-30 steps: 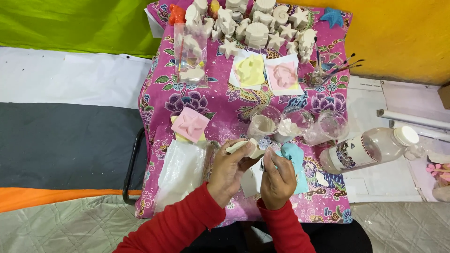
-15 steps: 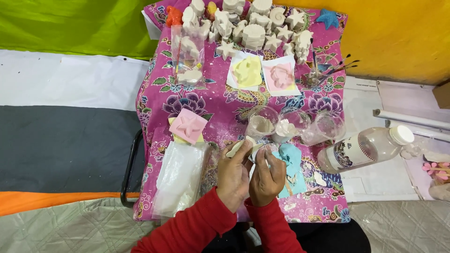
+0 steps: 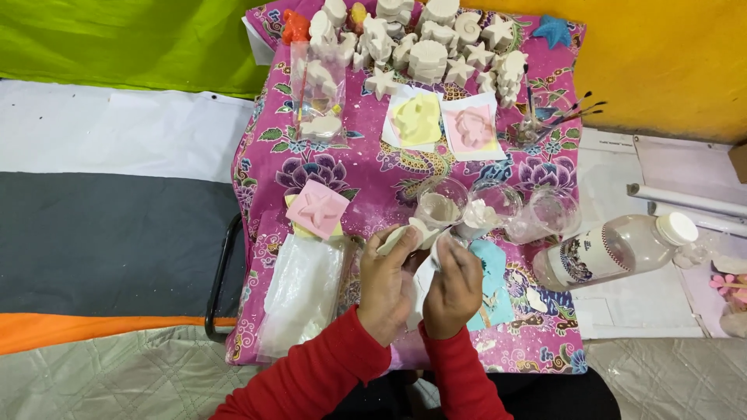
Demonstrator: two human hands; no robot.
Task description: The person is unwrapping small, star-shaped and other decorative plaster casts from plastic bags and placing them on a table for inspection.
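A small white plaster piece [image 3: 406, 236] sits pinched in your left hand [image 3: 387, 285], with your right hand [image 3: 454, 286] clasped on it too. Just beyond your grip stand three clear cups [image 3: 440, 204]; a pink star mould [image 3: 317, 208] lies to its left, a plastic bottle [image 3: 615, 250] well right.

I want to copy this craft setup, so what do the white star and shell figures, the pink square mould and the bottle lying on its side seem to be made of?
White figures: probably cast plaster, going by the chalky matte surface and crisp moulded shapes.
Pink square mould: likely silicone or soft rubber, with a smooth, dull finish and a star recessed in it.
Bottle: clear plastic, see-through wall with a white cap.
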